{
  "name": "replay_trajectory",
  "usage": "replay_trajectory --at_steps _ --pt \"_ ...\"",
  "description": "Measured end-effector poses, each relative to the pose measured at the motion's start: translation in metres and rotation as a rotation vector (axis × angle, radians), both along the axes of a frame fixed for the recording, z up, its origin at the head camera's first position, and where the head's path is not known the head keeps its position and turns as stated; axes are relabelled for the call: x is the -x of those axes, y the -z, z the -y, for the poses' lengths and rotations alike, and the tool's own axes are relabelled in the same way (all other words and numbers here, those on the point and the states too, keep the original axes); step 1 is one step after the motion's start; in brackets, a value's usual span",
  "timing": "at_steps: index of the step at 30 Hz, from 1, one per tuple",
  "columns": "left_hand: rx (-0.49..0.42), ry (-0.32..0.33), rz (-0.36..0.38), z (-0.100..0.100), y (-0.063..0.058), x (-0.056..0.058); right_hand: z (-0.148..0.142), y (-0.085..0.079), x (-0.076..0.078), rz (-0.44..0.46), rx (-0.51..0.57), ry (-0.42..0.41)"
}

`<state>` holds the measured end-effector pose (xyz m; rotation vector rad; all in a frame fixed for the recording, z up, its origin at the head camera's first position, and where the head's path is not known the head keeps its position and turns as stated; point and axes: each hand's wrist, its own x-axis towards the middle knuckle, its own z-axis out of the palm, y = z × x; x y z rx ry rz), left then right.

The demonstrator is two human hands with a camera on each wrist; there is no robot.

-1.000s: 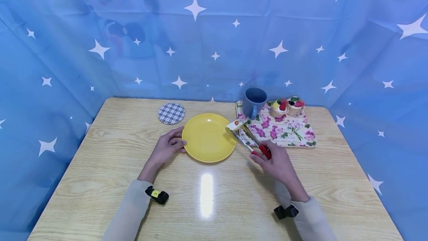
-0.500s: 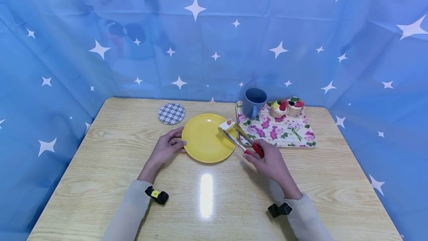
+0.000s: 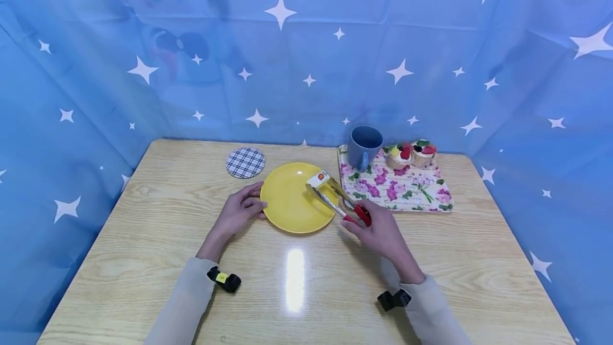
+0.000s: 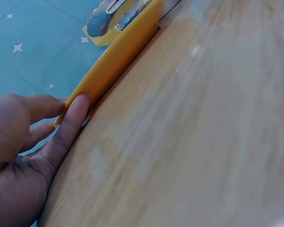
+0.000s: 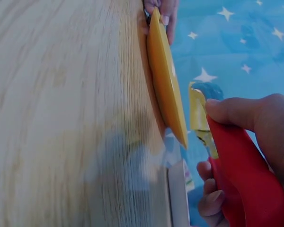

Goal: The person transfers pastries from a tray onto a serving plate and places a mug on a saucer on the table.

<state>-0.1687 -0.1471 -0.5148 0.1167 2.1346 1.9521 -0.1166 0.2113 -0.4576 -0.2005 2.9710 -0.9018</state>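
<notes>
A round yellow plate [image 3: 289,204] lies on the wooden table. My left hand [image 3: 237,209] pinches its left rim; the left wrist view shows the thumb against the outer side of the plate [image 4: 118,54] and fingers at the edge. My right hand [image 3: 383,230] grips metal tongs by their red handles [image 5: 244,175]. Between the tongs' ends is a small piece [image 3: 318,178] with a white top and an orange-red dot, like a toy cake slice; its side looks blue in the left wrist view. The tongs' ends are above the right half of the plate.
Right of the plate, a flower-patterned tray [image 3: 399,196] carries a blue mug [image 3: 360,148] at its left corner and two fruit-topped cupcakes [image 3: 401,157] at the back. A checked round coaster [image 3: 245,162] lies behind the plate, to the left. A starry blue curtain [image 3: 306,57] borders the table.
My right hand has moved left with the tongs, bringing the small white-topped piece from the plate's right edge to over the plate. The left hand and plate have stayed put.
</notes>
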Motion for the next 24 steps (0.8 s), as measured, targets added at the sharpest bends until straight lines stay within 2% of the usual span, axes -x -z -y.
replay_trajectory --at_steps 24 --pt "-0.007 0.000 0.013 0.000 -0.001 0.000 0.021 0.001 0.007 0.035 0.012 -0.020"
